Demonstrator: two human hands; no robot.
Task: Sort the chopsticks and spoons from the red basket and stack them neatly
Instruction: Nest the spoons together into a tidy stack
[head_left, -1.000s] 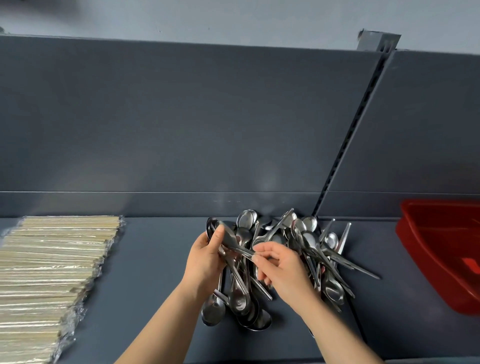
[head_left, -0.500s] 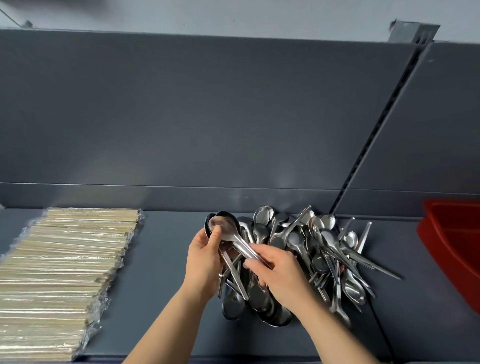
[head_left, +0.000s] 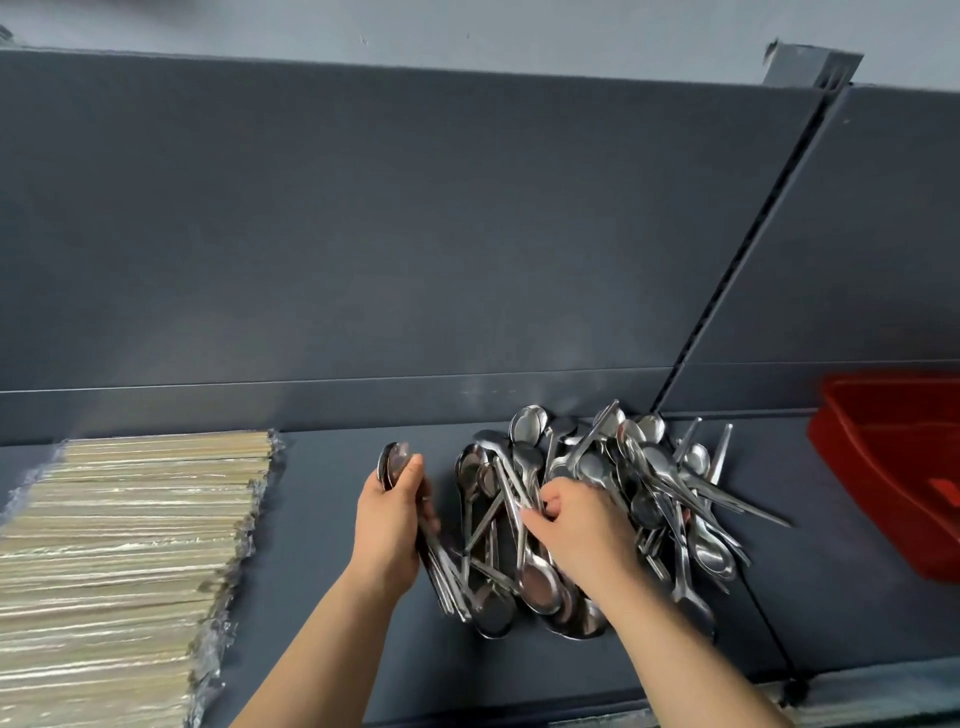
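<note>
— What had changed nearest the camera?

— The left hand (head_left: 387, 525) had drawn clear of the pile (head_left: 649, 483), where half a second before it sat against it. It gripped a bunch (head_left: 396, 461) of nested spoons, fingers curled round the handles, the bowls sticking up past the thumb. The right hand (head_left: 582, 530) had let go of the spoon it was passing over and had gone back into the pile, fingers curled round a handle (head_left: 511, 493).

— And the surface?

— A dark grey shelf (head_left: 322, 519). Wrapped chopsticks (head_left: 130, 545) lay stacked in even rows at the left, well apart from the hands. The pile sat mid-shelf, up against the back. The red basket (head_left: 893, 467) stood at the right edge, partly out of frame.

— Behind that?

— A grey back panel (head_left: 415, 234) with a slotted upright (head_left: 727, 291) running up it, and a paler wall above.

— How did the spoons look?

— Shiny steel, tangled, handles pointing every way, some bowls up, some down.
</note>
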